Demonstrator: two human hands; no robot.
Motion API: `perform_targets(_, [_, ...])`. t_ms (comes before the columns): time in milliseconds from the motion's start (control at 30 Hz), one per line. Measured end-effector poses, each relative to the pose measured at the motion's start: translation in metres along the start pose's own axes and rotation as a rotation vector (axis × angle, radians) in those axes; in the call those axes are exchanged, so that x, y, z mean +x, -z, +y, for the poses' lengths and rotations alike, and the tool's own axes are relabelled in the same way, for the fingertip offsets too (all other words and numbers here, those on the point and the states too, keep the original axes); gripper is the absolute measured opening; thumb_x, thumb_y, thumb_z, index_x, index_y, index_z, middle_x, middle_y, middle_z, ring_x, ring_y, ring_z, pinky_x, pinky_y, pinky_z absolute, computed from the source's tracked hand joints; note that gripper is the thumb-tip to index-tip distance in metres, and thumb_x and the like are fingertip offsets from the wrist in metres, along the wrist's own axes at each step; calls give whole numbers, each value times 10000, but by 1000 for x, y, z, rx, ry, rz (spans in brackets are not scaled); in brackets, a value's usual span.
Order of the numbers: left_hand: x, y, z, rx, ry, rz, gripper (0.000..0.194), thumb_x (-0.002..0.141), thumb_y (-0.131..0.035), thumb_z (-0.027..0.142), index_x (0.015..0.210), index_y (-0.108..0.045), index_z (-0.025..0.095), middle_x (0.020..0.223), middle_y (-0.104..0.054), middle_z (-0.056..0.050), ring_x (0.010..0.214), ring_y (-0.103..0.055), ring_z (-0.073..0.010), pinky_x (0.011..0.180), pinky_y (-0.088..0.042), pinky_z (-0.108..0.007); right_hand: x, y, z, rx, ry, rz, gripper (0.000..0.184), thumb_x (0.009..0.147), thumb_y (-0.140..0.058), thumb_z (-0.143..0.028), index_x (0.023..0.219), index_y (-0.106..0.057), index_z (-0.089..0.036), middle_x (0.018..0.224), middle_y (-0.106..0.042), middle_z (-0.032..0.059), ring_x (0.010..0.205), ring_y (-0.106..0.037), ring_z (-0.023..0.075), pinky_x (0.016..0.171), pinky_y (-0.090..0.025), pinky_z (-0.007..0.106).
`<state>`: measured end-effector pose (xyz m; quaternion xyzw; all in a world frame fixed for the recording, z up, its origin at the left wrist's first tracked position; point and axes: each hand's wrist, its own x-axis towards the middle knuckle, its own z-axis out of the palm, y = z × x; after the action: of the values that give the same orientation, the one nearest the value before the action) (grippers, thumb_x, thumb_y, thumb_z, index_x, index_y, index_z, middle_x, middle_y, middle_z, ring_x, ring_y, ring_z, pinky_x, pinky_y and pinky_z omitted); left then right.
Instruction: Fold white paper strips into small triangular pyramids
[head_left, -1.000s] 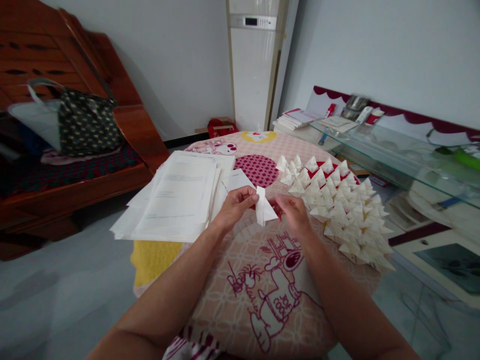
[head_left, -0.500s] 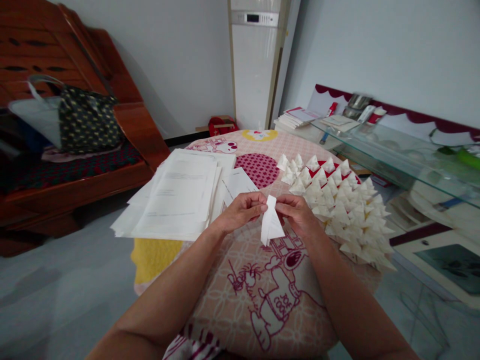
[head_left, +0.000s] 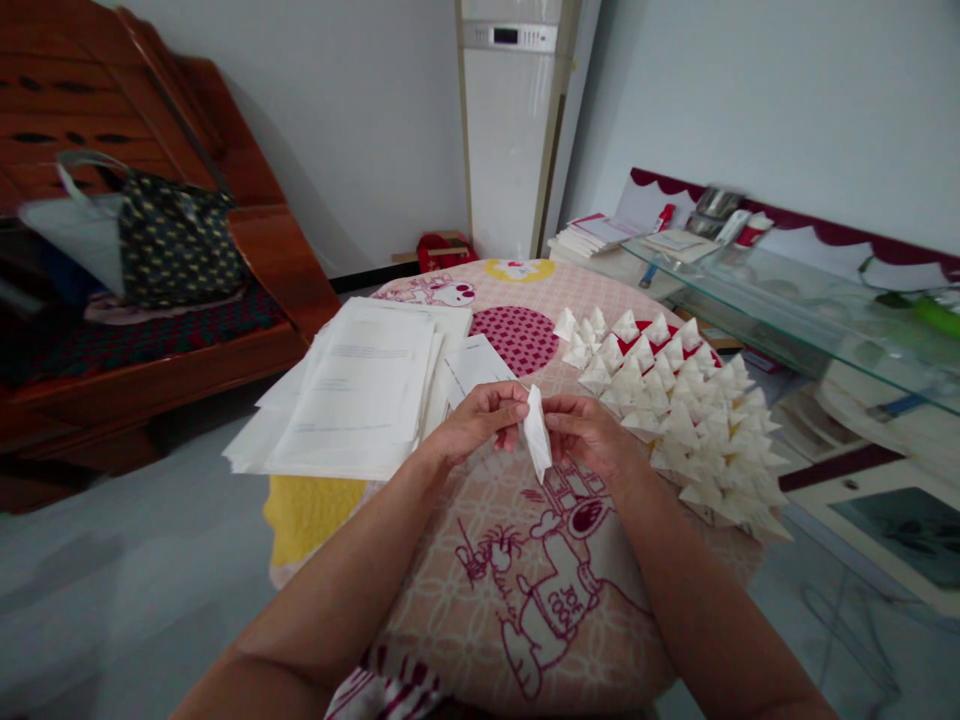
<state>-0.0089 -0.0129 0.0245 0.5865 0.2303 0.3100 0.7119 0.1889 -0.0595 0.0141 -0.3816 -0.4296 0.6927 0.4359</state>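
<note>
My left hand and my right hand pinch a small folded white paper piece between them, just above a round table covered with a pink cartoon-print cloth. The paper is folded narrow and points downward. To the right of my hands lie several rows of folded white paper triangles. To the left rests a stack of white sheets, with a cut slip of paper beside it.
A wooden bench with a dark patterned bag stands at the left. A tall white air conditioner is behind the table. A glass shelf with books and small items runs along the right wall.
The paper piece went from spread with two flaps to folded together into a narrow strip. Both hands drew closer around it and stayed in the same spot.
</note>
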Motion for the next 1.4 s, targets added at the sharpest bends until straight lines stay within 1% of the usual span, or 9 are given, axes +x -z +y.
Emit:
perform_targets(167, [-1, 0, -3, -194, 83, -27, 429, 764, -827, 493, 910, -608, 154, 527, -584, 49, 364, -495, -61, 353, -340, -150, -1, -2, 1, 53, 25, 7, 338, 655, -873, -416, 734, -663, -164, 547, -666, -19, 366, -551, 98, 329, -425, 181])
perform_targets(333, [1, 2, -4, -229, 128, 15, 455, 721, -865, 482, 899, -606, 152, 509, -576, 54, 354, -491, -57, 344, -347, -141, -4, 1, -1, 36, 17, 40, 343, 658, -854, -425, 735, -627, -180, 482, -633, -41, 286, -477, 91, 269, -342, 175])
perform_targets(467, [1, 4, 0, -92, 87, 59, 473, 720, -859, 505, 884, -604, 143, 590, -640, 22, 413, -562, -72, 388, -416, -151, -6, 5, -6, -4, 16, 40, 309, 687, -828, -405, 779, -643, -175, 460, -634, -31, 283, -477, 97, 272, -333, 172])
perform_targets(600, [1, 1, 0, 77, 27, 38, 475, 773, -802, 548, 902, -602, 137, 620, -659, 3, 465, -606, -99, 439, -458, -185, -6, 2, -9, -27, 49, 27, 352, 701, -818, -411, 906, -698, -152, 546, -702, 15, 372, -589, 131, 304, -383, 174])
perform_targets(767, [3, -3, -4, 164, -72, 38, 447, 751, -836, 454, 953, -583, 146, 678, -621, 27, 520, -548, -69, 488, -407, -185, -4, -3, -5, -49, 109, 127, 275, 705, -814, -387, 774, -687, -154, 521, -682, 19, 398, -607, 137, 333, -422, 187])
perform_targets(867, [3, -5, -4, 308, -166, 104, 441, 730, -851, 394, 986, -581, 157, 733, -605, 34, 559, -496, -59, 511, -364, -187, -3, -3, -4, -53, 128, 164, 256, 707, -812, -379, 750, -687, -160, 506, -667, 10, 400, -613, 143, 338, -434, 194])
perform_targets(1033, [0, -11, -2, 603, -251, 253, 297, 830, -746, 347, 1025, -611, 168, 654, -504, 71, 521, -411, -59, 493, -300, -198, -1, -4, -2, -72, 142, 204, 293, 713, -816, -428, 758, -693, -166, 496, -657, 2, 392, -611, 138, 331, -431, 185])
perform_targets(1200, [-3, -13, -4, 684, -302, 278, 237, 852, -681, 292, 1047, -614, 175, 646, -517, 70, 530, -445, -68, 517, -331, -198, 0, -7, 1, -104, 142, 204, 329, 727, -808, -473, 755, -682, -170, 521, -655, -8, 385, -605, 130, 318, -419, 181])
perform_targets(1400, [-3, -15, -6, 709, -307, 298, 112, 852, -636, 267, 867, -595, 163, 647, -564, 37, 543, -466, -78, 529, -343, -209, 1, -8, 2, -148, 157, 218, 336, 710, -804, -472, 699, -655, -171, 528, -644, -12, 356, -585, 129, 297, -405, 191])
